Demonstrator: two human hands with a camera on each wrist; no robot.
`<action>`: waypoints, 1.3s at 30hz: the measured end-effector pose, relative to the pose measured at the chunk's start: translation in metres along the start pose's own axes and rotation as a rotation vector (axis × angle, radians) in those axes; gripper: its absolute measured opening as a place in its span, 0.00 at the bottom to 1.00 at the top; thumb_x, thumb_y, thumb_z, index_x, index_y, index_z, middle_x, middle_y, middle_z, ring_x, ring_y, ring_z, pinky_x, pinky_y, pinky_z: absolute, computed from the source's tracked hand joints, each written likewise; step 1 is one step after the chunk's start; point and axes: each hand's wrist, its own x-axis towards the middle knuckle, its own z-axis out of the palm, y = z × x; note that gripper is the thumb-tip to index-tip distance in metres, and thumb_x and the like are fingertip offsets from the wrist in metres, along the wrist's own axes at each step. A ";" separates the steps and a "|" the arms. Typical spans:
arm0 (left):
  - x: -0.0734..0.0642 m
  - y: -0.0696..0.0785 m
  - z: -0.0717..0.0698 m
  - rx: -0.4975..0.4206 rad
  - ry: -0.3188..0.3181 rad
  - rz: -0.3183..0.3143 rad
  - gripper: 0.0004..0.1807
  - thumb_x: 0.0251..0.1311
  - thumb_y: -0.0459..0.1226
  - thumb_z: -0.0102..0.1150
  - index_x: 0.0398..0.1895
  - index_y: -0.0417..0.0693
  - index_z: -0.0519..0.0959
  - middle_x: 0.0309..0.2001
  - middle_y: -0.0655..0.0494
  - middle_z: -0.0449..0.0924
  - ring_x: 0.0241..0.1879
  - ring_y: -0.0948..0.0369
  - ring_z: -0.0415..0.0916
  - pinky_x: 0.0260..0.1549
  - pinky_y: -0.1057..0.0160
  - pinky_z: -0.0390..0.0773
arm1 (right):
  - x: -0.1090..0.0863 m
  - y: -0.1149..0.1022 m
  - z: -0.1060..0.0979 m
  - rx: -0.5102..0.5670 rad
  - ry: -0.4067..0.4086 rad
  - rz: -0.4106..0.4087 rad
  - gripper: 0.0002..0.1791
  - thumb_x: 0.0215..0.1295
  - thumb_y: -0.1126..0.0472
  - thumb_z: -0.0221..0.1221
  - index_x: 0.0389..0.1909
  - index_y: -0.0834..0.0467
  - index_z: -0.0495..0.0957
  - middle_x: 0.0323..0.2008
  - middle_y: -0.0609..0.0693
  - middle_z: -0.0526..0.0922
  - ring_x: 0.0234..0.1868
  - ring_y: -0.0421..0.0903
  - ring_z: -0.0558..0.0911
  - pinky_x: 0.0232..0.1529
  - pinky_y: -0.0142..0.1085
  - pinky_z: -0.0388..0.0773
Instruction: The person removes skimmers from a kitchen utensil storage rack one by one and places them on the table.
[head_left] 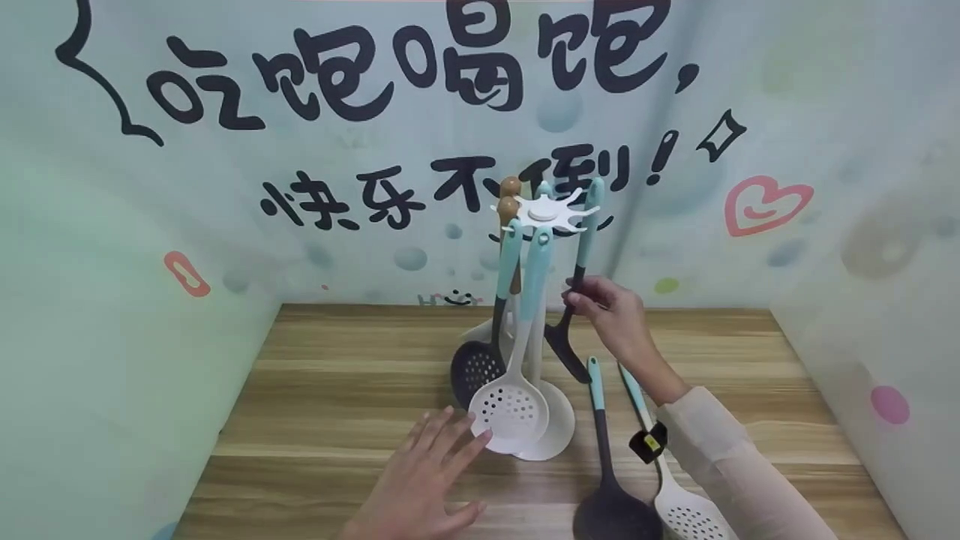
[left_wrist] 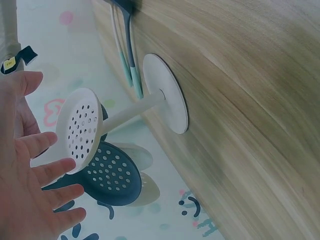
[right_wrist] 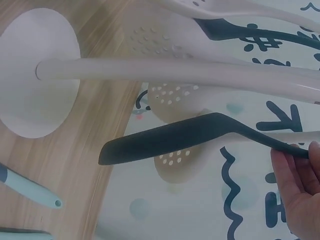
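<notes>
My right hand (head_left: 619, 311) pinches the dark shaft of a spatula (right_wrist: 165, 137) with a teal handle. The spatula's handle end is beside an arm of the white utensil rack (head_left: 544, 214); whether it is hooked there I cannot tell. On the rack hang a white skimmer (head_left: 510, 412) with a teal handle, a dark skimmer (left_wrist: 112, 175) and utensils with wooden handle ends (head_left: 509, 208). My left hand (head_left: 424, 476) has its fingers spread beside the white skimmer's bowl. In the left wrist view those fingers are near its rim; contact is unclear.
On the wooden table (head_left: 330, 390), right of the rack's round base (head_left: 559, 435), lie a dark ladle-like utensil (head_left: 615, 514) and another white skimmer (head_left: 694, 514), both with teal handles. A printed curtain (head_left: 360, 247) encloses the table's back and sides.
</notes>
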 end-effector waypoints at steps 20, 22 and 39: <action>-0.002 0.000 0.001 -0.005 -0.003 -0.001 0.43 0.46 0.64 0.57 0.67 0.58 0.63 0.66 0.52 0.64 0.66 0.49 0.60 0.63 0.48 0.63 | -0.018 0.020 -0.030 -0.101 0.032 0.000 0.15 0.62 0.59 0.58 0.45 0.65 0.78 0.39 0.60 0.83 0.38 0.49 0.84 0.39 0.25 0.81; -0.002 0.001 0.000 -0.007 -0.005 -0.004 0.43 0.46 0.63 0.58 0.66 0.58 0.63 0.66 0.52 0.65 0.65 0.49 0.61 0.63 0.48 0.63 | -0.019 0.027 -0.033 -0.131 0.042 0.000 0.14 0.62 0.59 0.58 0.44 0.64 0.78 0.37 0.59 0.84 0.36 0.47 0.84 0.37 0.24 0.80; -0.002 0.001 0.001 -0.006 -0.011 -0.007 0.42 0.47 0.64 0.56 0.66 0.58 0.64 0.65 0.52 0.65 0.65 0.49 0.61 0.63 0.49 0.63 | -0.040 0.064 -0.058 -0.207 0.045 0.045 0.15 0.62 0.64 0.58 0.46 0.70 0.76 0.39 0.65 0.82 0.34 0.41 0.83 0.33 0.27 0.82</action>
